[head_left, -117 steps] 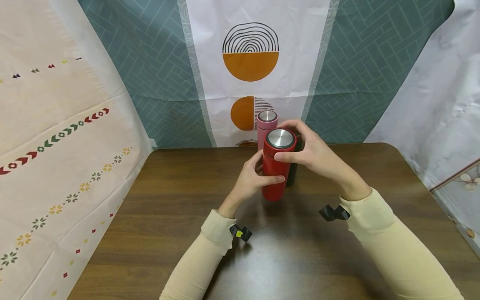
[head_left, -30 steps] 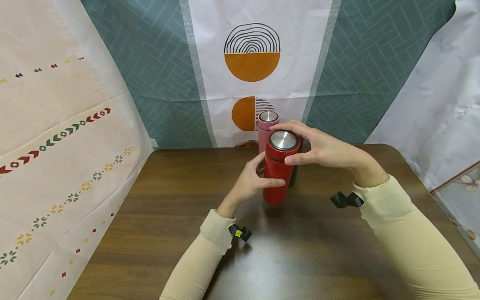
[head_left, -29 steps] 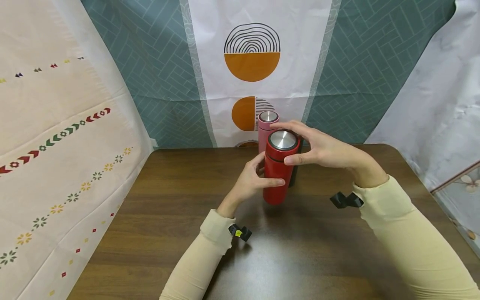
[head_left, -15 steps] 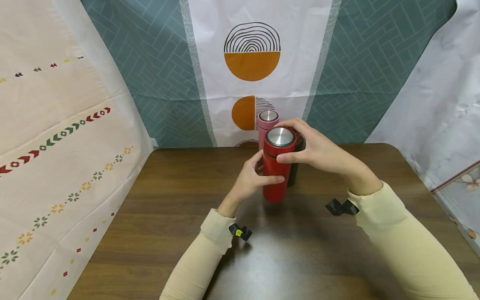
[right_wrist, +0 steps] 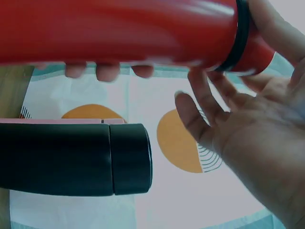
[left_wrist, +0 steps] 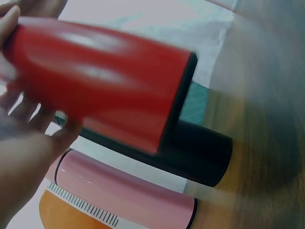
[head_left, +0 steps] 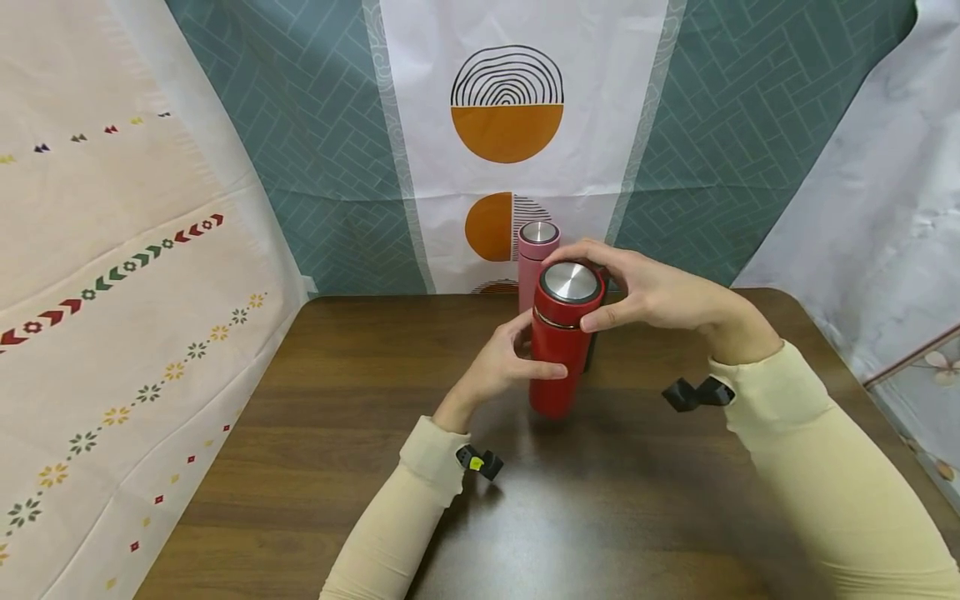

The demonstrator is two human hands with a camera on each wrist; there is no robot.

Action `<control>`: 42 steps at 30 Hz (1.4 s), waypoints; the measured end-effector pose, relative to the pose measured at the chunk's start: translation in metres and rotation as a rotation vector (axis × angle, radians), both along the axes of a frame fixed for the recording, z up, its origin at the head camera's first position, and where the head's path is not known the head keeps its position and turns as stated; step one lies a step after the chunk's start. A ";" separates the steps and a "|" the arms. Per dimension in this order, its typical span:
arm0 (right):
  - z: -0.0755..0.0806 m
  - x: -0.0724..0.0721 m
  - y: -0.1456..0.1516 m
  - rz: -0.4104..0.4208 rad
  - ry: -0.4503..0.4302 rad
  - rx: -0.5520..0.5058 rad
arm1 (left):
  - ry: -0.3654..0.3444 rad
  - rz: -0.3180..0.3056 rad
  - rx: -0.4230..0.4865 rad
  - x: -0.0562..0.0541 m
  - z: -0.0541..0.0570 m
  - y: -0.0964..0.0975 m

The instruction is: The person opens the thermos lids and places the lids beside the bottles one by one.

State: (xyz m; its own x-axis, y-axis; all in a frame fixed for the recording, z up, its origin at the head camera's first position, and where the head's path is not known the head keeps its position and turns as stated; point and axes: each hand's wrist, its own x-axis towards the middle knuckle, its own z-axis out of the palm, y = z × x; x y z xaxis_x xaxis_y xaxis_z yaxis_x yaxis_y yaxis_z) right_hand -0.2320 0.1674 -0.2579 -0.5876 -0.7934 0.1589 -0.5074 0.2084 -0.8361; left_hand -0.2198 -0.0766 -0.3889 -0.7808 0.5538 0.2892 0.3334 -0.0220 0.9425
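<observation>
A red thermos flask (head_left: 557, 350) with a steel-topped lid (head_left: 570, 283) is held nearly upright at the middle of the table. My left hand (head_left: 498, 362) grips its body, thumb across the front. At the top my right hand (head_left: 645, 292) holds the lid between thumb and fingers. A thin shiny line shows between lid and body. In the left wrist view the flask's black base looks raised off the table. Behind it stand a pink flask (head_left: 528, 267) and a black flask (right_wrist: 71, 160), the latter mostly hidden in the head view.
The brown wooden table (head_left: 360, 350) has a patterned cloth (head_left: 315, 150) hanging behind it. A cream embroidered cloth (head_left: 112, 292) lies along the left side, and a white marbled sheet (head_left: 877, 208) hangs on the right.
My right hand has turned back and forth at the lid, most recently swinging outward to the right. The red flask shifted slightly nearer and right. The shiny line below the lid has appeared.
</observation>
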 end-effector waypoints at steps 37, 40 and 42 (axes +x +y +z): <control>-0.001 0.018 0.017 -0.281 0.042 -0.243 | 0.022 0.104 0.009 -0.001 0.001 0.000; -0.005 0.018 0.020 -0.283 0.047 -0.286 | 0.027 0.120 0.014 -0.001 0.004 -0.002; -0.008 0.017 0.022 -0.280 0.052 -0.311 | 0.032 0.136 0.018 -0.001 0.006 -0.004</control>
State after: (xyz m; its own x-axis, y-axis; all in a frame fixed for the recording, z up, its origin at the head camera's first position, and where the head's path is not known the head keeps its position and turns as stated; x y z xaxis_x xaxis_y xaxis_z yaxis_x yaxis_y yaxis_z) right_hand -0.2148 0.1897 -0.2656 -0.7589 -0.5136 0.4004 -0.5099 0.0863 -0.8559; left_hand -0.2209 -0.0805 -0.3833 -0.8382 0.4384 0.3242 0.3648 0.0088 0.9311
